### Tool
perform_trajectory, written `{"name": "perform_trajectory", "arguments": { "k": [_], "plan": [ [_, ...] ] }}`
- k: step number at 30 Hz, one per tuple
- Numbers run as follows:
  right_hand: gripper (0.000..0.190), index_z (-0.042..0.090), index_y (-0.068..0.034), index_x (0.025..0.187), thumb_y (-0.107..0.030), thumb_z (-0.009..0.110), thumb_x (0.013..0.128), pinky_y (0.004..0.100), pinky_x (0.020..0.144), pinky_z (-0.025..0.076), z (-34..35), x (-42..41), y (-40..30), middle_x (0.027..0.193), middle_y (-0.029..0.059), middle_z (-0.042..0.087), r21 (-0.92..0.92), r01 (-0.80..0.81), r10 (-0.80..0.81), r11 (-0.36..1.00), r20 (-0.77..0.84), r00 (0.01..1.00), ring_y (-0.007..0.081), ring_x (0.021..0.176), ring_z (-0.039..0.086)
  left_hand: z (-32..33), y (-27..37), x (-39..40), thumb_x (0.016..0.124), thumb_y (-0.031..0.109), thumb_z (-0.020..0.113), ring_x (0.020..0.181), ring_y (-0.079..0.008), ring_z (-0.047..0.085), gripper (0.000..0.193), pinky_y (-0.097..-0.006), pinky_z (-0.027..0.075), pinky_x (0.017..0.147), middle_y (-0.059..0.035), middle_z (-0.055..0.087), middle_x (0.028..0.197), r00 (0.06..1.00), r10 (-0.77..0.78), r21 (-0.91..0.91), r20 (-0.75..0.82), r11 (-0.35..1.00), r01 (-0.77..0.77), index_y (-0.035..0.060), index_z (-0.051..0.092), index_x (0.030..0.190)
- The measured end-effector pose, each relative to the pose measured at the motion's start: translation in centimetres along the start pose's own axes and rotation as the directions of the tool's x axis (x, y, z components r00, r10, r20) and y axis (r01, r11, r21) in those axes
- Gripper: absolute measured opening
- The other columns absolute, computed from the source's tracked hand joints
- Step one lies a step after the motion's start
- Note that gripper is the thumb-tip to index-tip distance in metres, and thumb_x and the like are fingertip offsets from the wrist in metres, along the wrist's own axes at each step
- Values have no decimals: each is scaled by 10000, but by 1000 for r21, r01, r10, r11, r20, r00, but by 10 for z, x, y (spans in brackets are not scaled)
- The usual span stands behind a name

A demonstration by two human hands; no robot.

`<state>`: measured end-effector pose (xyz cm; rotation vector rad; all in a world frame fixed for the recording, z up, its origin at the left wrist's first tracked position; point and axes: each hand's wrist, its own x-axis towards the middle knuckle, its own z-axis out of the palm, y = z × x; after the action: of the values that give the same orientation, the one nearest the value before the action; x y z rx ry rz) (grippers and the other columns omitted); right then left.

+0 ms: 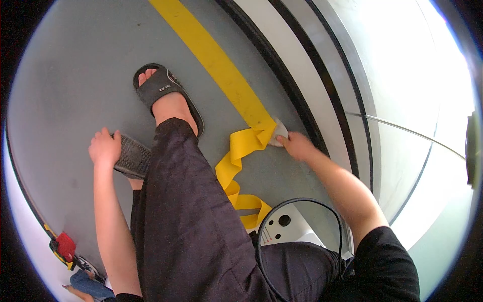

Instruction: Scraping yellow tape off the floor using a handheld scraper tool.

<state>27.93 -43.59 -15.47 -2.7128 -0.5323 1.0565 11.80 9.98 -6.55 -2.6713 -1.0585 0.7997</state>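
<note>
My right hand (pixel 300 146) grips a pale flat piece (pixel 280 132), perhaps a scraper, at the yellow floor tape (pixel 215 56). Part of that piece is hidden under the tape. From there a loose yellow strip (pixel 241 145) curls back towards my legs, while the far part lies flat on the grey floor. At the left, my left hand (pixel 103 148) touches the end of a black sandal (pixel 132 156) whose textured sole faces up; whether the fingers grip it I cannot tell. My other foot, in a black slide sandal (pixel 158 88), stands flat on the floor.
A white panelled wall or cabinet (pixel 264 22) with black edge strips curves along the right. Beside my leg is a white box (pixel 292 226) with round black parts, and a black cable loop (pixel 260 241). At lower left are a red item (pixel 66 246) and part of another person (pixel 86 283).
</note>
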Motion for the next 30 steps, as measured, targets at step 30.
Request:
{"name": "perform_trajectory", "arguments": {
  "k": [30],
  "plan": [
    [404,410,-67,988,-469,374,996,471,545,495,20,-28,-166,682,92,479,732,-677,407,-79,643,648,262,570,521,-2,-3,-5,928,418,471,1039,-371,589,456,-490,488,848,-208,608,1091,999,-11,19,37,1000,11,7,578,1094]
  ]
}}
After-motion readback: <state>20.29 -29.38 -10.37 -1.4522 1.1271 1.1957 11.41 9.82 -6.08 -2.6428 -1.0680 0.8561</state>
